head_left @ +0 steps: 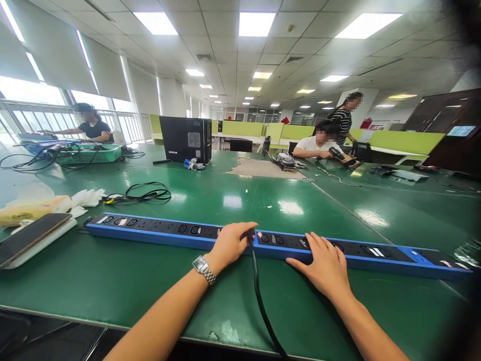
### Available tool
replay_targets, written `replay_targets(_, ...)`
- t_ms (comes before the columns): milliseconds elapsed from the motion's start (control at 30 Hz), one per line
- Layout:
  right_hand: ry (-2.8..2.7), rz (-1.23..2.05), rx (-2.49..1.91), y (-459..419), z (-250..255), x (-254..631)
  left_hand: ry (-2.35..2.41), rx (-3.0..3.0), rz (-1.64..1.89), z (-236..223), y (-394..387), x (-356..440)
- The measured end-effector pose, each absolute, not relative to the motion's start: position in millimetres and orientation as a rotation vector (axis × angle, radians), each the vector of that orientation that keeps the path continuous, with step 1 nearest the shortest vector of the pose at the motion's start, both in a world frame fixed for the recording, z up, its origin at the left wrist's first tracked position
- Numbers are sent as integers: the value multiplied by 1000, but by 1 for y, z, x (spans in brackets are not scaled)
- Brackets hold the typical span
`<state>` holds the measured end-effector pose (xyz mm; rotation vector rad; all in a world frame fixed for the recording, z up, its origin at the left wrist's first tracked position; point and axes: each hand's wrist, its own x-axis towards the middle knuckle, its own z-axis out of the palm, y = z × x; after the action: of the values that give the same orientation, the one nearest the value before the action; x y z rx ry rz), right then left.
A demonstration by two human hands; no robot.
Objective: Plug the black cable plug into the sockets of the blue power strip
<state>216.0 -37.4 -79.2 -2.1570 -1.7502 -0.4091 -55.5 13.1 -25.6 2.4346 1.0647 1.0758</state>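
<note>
A long blue and black power strip [150,228] lies across the green table [240,200] in front of me. My left hand [231,243], with a metal watch on the wrist, is closed around a black plug at the strip's middle. The plug's black cable [263,306] runs back toward me over the table edge. My right hand [326,265] lies flat on the strip just right of the plug, fingers spread and holding nothing.
A phone on a white box [32,238] and tissues [88,198] sit at left, with a coiled black cable [145,193] behind. A green basket [90,153], a black computer case [186,138] and three other people are farther back.
</note>
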Motion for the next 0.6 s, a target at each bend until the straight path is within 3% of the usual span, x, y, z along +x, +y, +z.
replay_targets(267, -1734, -393, -2116, -35, -79, 212, 1115, 2724, 816, -27, 13, -54)
replay_targets(433, -1844, -285, -1747, -29, -65, 166, 1630, 2726, 642, -33, 3, -59)
replay_targets(600, -1987, -178, -1404, -12, -48, 108, 1699, 2795, 591, -39, 0, -61)
